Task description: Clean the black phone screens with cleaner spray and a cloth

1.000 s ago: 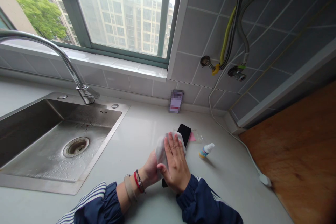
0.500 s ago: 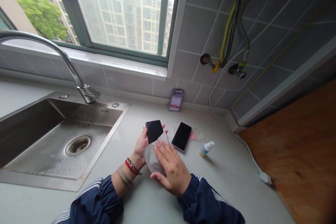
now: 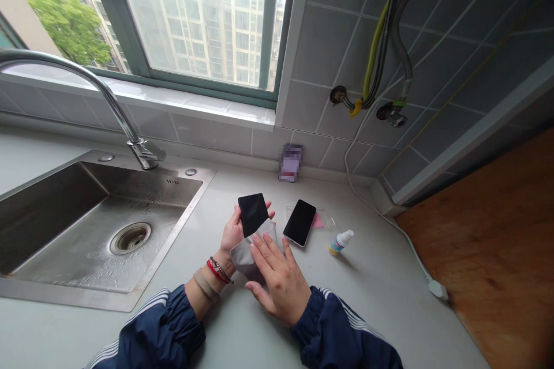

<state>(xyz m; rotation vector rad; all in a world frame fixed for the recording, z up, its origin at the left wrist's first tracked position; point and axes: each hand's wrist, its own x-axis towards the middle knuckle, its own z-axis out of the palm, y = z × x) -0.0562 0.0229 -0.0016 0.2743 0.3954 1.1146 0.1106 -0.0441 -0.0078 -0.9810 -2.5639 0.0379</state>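
Observation:
My left hand (image 3: 232,232) holds a black phone (image 3: 252,212) from beneath, its thumb along one edge and fingertips showing past the other. A grey cloth (image 3: 246,258) with a zigzag edge covers the phone's lower part. My right hand (image 3: 277,277) lies on the cloth with its fingers stretched out flat and the thumb apart. Just right of the hands, a second black phone (image 3: 299,223) rests on the counter, partly over a clear plastic packet (image 3: 321,214) with a pink piece in it. A small white-capped spray bottle (image 3: 340,242) stands beyond it.
To the left is a wet steel sink (image 3: 173,225) with a curved faucet (image 3: 116,106). A pixelated purple packet (image 3: 290,162) leans on the tiled wall. A white cable (image 3: 381,216) runs along the right to a plug by a wooden board (image 3: 485,259).
The right hand and cloth have shifted slightly left on the phone. The phone has tilted a little in my left hand, and more of its upper face shows.

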